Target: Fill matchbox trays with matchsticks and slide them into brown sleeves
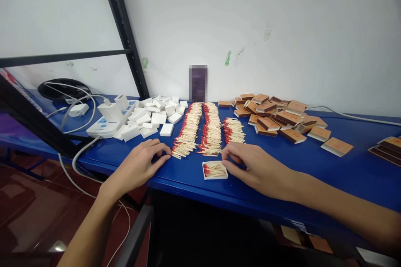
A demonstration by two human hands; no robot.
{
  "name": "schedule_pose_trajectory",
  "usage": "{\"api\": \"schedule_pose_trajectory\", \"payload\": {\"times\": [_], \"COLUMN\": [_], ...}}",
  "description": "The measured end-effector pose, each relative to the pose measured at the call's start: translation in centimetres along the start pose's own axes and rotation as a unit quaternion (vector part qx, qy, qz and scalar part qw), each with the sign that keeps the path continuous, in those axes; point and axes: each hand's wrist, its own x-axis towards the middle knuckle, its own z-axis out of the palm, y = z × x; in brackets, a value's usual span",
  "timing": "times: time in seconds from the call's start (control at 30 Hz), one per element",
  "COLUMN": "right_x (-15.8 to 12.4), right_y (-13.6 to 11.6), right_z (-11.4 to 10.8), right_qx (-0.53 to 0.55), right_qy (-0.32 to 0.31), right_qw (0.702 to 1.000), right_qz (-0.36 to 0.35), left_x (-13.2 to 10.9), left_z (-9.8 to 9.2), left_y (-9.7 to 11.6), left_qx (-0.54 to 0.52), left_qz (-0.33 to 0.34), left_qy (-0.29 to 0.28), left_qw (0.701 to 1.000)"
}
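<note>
My left hand [145, 159] rests at the near end of the left row of matches [188, 131]. Its thumb and index finger close together beside the red heads; whatever is between them is too small to make out. A small white matchbox tray [215, 177] with several matches [216, 169] inside lies near the table's front edge, red heads to the left. At its right end is my right hand [250, 164], thumb and index finger curled together over the rim. Their tips hide what they pinch. Beyond it lie a middle row of matches [210, 129] and a shorter right pile [234, 130].
White trays [153, 114] are heaped left of the matches, beside a power strip [106, 125] with chargers. Brown matchbox sleeves [275, 117] pile up on the right, and more [388, 150] sit at the far right. A black rack post [125, 29] stands at left on the blue table [297, 171].
</note>
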Motion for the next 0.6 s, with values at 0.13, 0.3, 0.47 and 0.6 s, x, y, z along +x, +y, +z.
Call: {"api": "schedule_pose_trajectory", "payload": {"times": [0.13,0.3,0.47,0.6], "right_x": [-0.6,-0.7,-0.6,-1.0], "right_y": [0.5,0.2,-0.2,-0.5], "right_z": [-0.4,-0.1,0.8,0.6], "right_qx": [0.0,-0.02,-0.011,0.019], "right_qy": [0.0,0.003,-0.008,-0.017], "right_qw": [1.0,0.992,0.991,0.999], "right_qz": [-0.029,-0.127,-0.13,-0.039], "left_x": [0.0,0.0,0.0,0.0], "left_z": [0.0,0.1,0.1,0.1], "left_y": [0.1,0.2,0.2,0.2], "left_qx": [0.002,-0.004,-0.012,-0.01], "left_qz": [0.003,0.008,0.007,0.009], "left_qy": [0.004,0.005,0.006,0.015], "left_qw": [1.0,1.0,1.0,1.0]}}
